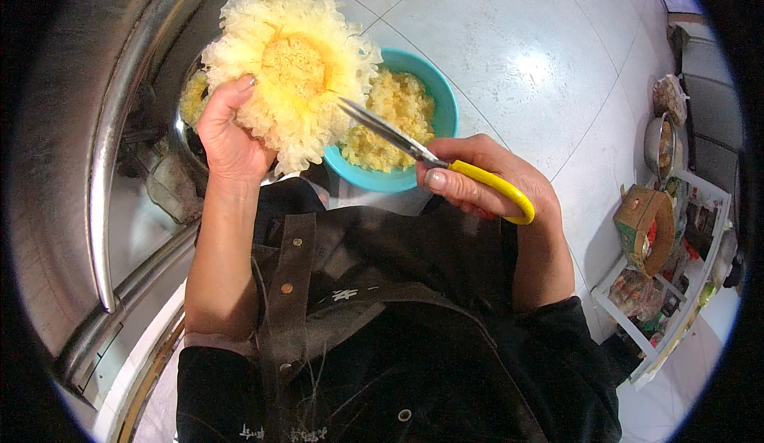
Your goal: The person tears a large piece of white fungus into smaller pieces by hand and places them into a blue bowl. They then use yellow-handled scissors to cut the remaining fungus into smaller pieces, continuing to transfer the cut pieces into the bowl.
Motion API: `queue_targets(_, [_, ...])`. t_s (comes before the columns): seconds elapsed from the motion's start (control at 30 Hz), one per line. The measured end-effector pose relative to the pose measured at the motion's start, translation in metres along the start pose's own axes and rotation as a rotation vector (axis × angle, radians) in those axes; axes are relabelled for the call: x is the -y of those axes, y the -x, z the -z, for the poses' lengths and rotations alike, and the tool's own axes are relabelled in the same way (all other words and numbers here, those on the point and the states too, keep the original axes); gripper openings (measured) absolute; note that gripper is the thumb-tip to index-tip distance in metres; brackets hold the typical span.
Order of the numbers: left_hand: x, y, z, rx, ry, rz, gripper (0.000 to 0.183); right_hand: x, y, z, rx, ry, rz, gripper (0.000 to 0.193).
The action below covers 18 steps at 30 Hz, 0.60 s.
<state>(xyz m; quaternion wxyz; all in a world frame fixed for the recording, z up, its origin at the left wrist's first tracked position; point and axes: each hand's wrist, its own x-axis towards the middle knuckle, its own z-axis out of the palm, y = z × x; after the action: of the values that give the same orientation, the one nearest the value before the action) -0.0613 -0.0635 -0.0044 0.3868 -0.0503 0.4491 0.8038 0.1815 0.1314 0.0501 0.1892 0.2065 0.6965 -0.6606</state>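
Observation:
My left hand (231,136) grips a large ruffled snow fungus (326,29), cream at the frills and yellow toward its rough round base, which faces up. The thumb presses on its near left side. In my right hand (485,176) is a pair of scissors (390,132) with yellow handles. Their blades look nearly together, and the tips point at the fungus beside its yellow base; whether they touch it I cannot tell. Below and behind the hands stands a turquoise basin (447,101) holding pale yellow fungus pieces (398,105).
A metal bowl (185,136) with more yellow fungus (193,97) is partly hidden behind my left hand. A big curved steel vessel (76,109) rises at the left. On the right, a white rack (609,296) and an open cardboard box (633,220) stand on the tiled floor (517,69).

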Motion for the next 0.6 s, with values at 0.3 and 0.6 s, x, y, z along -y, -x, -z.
queue_targets(0.3, [0.002,0.007,-0.008,0.061,-0.074,0.065,0.050,0.007,-0.006,-0.005,0.041,0.040,-0.084,0.077])
queue_targets(0.6, [0.004,0.008,-0.008,0.072,-0.048,0.067,0.049,0.000,-0.015,-0.017,-0.059,0.040,-0.041,0.070])
